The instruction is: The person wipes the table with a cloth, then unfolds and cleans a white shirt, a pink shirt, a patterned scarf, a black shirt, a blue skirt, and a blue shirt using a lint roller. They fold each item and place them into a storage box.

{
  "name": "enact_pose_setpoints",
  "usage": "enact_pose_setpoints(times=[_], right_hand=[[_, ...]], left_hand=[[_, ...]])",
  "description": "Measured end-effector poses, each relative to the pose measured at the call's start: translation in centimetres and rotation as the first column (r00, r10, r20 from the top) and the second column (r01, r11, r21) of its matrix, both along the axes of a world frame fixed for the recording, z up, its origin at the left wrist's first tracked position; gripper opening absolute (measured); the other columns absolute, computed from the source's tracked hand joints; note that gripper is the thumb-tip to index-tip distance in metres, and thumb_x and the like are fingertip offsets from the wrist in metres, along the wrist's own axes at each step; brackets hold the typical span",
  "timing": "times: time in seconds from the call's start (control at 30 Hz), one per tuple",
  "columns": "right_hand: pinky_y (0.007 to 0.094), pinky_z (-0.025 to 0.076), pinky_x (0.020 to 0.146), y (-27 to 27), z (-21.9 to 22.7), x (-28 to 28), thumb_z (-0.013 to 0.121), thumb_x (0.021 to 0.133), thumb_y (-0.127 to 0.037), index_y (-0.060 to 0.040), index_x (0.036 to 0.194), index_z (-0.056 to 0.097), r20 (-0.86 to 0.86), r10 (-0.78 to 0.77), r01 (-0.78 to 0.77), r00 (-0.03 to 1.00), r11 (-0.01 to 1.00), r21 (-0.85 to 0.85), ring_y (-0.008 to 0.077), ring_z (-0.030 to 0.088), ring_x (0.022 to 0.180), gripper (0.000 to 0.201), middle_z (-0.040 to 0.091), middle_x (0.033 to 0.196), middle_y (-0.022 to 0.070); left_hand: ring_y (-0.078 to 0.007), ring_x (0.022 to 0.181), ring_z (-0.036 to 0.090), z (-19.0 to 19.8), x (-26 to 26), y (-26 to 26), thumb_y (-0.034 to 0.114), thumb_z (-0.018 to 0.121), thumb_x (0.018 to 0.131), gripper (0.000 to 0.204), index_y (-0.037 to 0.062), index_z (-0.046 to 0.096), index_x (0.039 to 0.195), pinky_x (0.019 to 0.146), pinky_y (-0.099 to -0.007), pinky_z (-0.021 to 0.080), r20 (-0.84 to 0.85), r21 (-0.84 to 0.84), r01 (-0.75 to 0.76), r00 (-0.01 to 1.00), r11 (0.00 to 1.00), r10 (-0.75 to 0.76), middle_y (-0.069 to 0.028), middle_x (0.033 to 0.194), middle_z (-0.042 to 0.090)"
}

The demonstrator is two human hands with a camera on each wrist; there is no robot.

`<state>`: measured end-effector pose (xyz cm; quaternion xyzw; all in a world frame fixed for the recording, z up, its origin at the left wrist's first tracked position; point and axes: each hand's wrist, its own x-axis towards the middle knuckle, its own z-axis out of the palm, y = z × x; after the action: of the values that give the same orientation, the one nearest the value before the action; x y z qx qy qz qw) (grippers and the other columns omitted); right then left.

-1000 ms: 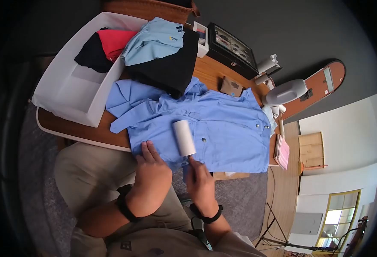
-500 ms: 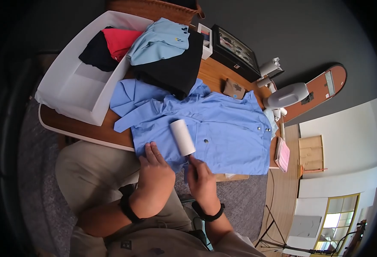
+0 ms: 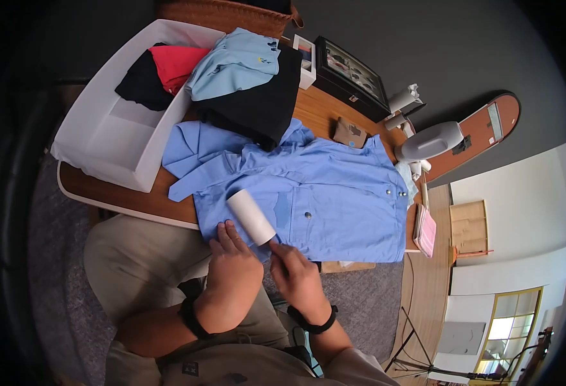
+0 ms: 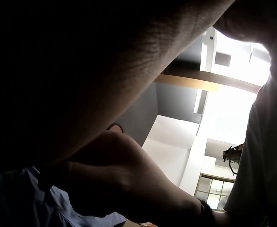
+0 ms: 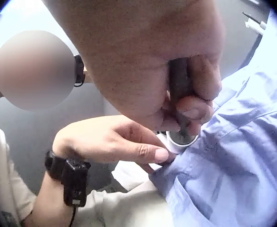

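A blue button shirt (image 3: 353, 193) lies spread over the near side of the table. My right hand (image 3: 297, 280) grips the dark handle (image 5: 180, 85) of a lint roller, fingers curled round it in the right wrist view. The roller's white cylinder (image 3: 251, 217) lies on the shirt, tilted toward the upper left, beside the pocket area. My left hand (image 3: 234, 283) rests on the shirt's near edge, its fingers extended and pressing the cloth just left of the roller. In the left wrist view the hands are mostly in shadow.
A white bin (image 3: 148, 151) holding black and red clothes stands at the left. A folded light-blue garment (image 3: 234, 64) and black cloth (image 3: 257, 112) overlap the shirt's far side. Beyond lie a brown pouch (image 3: 349, 132), a black display case (image 3: 350, 77) and a grey-white bottle (image 3: 431, 141).
The lint roller has moved left and nearer across the shirt, close to my left fingers, and tilts more. My left hand has stayed nearly in place on the cloth.
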<state>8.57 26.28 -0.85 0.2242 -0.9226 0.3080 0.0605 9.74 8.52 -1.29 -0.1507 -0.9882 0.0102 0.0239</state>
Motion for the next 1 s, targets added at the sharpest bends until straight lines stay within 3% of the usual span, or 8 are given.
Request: enact_pose_setpoints(times=[0.1, 0.23, 0.37, 0.57, 0.63, 0.73, 0.97, 1.0], right_hand=[[0.0444, 0.062, 0.078, 0.1, -0.4, -0.6, 0.075, 0.093, 0.002, 0.0012, 0.125, 0.07, -0.009, -0.172, 0.172, 0.985, 0.983, 0.071, 0.0404, 0.076, 0.095, 0.032, 0.076, 0.111, 0.021], [0.0442, 0.062, 0.076, -0.1, 0.3, -0.3, 0.074, 0.093, 0.001, 0.001, 0.126, 0.07, -0.012, 0.074, -0.073, 0.997, 0.997, 0.035, 0.0401, 0.076, 0.091, 0.033, 0.076, 0.108, 0.0208], [0.0429, 0.063, 0.074, 0.4, -0.6, -0.9, 0.074, 0.093, 0.0, -0.0023, 0.125, 0.071, -0.022, -0.135, 0.137, 0.991, 0.987, 0.086, 0.0377, 0.077, 0.091, 0.032, 0.077, 0.109, 0.0169], [0.0407, 0.063, 0.066, 0.2, -0.2, -0.9, 0.075, 0.092, -0.003, -0.001, 0.131, 0.069, -0.079, 0.158, -0.153, 0.984, 0.986, 0.061, 0.0338, 0.077, 0.084, 0.04, 0.076, 0.11, 0.0169], [0.0405, 0.063, 0.067, -0.1, -0.3, -0.9, 0.076, 0.092, -0.003, -0.0017, 0.13, 0.069, -0.06, -0.041, 0.047, 0.997, 0.994, 0.094, 0.0331, 0.077, 0.085, 0.039, 0.076, 0.109, 0.0157], [0.0409, 0.063, 0.066, -0.7, -0.6, -0.5, 0.075, 0.092, -0.003, -0.0009, 0.129, 0.07, -0.091, 0.136, -0.13, 0.986, 0.989, 0.068, 0.0337, 0.076, 0.083, 0.038, 0.076, 0.107, 0.016], [0.0414, 0.064, 0.073, -1.5, -0.4, -0.4, 0.075, 0.091, 0.002, 0.0, 0.126, 0.071, -0.018, -0.036, 0.037, 0.999, 0.997, 0.068, 0.0359, 0.078, 0.087, 0.036, 0.077, 0.108, 0.0187], [0.0416, 0.064, 0.072, -1.3, -0.9, -0.4, 0.076, 0.091, 0.001, -0.0001, 0.126, 0.071, -0.072, 0.095, -0.092, 0.993, 0.995, 0.04, 0.0358, 0.078, 0.087, 0.036, 0.077, 0.107, 0.018]], left_hand=[[-0.0517, 0.135, 0.061, -0.1, 0.2, -0.1, 0.017, 0.059, 0.094, 0.047, -0.0164, 0.073, 0.124, 0.104, -0.0567, 0.052, 0.0, -0.024, 0.012, 1.0, 1.0, -0.012, -0.0422, 0.145, 0.06], [-0.0518, 0.135, 0.061, -0.2, 0.2, 0.1, 0.018, 0.059, 0.094, 0.046, -0.0145, 0.075, 0.122, 0.104, -0.057, 0.052, -0.006, -0.023, 0.013, 1.0, 1.0, -0.013, -0.0421, 0.144, 0.061], [-0.0437, 0.122, 0.068, 2.2, 1.6, -0.6, 0.013, 0.064, 0.087, 0.039, -0.0156, 0.075, 0.112, 0.099, -0.0486, 0.057, -0.037, 0.072, 0.031, 0.999, 0.997, -0.028, -0.0396, 0.134, 0.067], [-0.0376, 0.1, 0.072, 5.9, 2.9, -1.2, 0.014, 0.068, 0.077, 0.029, -0.0104, 0.076, 0.091, 0.083, -0.0423, 0.057, 0.059, 0.34, 0.321, 0.931, 0.884, -0.361, -0.0315, 0.104, 0.074], [-0.0377, 0.1, 0.071, 6.1, 2.8, -1.4, 0.015, 0.069, 0.077, 0.029, -0.0103, 0.077, 0.09, 0.084, -0.0425, 0.057, 0.127, 0.331, 0.283, 0.932, 0.9, -0.339, -0.03, 0.101, 0.073], [-0.0391, 0.101, 0.072, 5.6, 3.3, -1.4, 0.017, 0.07, 0.078, 0.032, -0.0108, 0.077, 0.092, 0.085, -0.044, 0.057, 0.096, 0.243, 0.186, 0.972, 0.952, -0.215, -0.0305, 0.101, 0.073], [-0.045, 0.112, 0.071, 3.5, 4.1, -0.8, 0.02, 0.068, 0.082, 0.04, -0.0131, 0.079, 0.102, 0.092, -0.0498, 0.056, 0.014, 0.153, 0.088, 0.996, 0.984, -0.091, -0.0395, 0.119, 0.073], [-0.045, 0.112, 0.071, 3.2, 4.0, -0.6, 0.02, 0.068, 0.082, 0.04, -0.0131, 0.079, 0.102, 0.092, -0.0498, 0.056, 0.013, 0.153, 0.085, 0.996, 0.985, -0.089, -0.0395, 0.119, 0.073]])
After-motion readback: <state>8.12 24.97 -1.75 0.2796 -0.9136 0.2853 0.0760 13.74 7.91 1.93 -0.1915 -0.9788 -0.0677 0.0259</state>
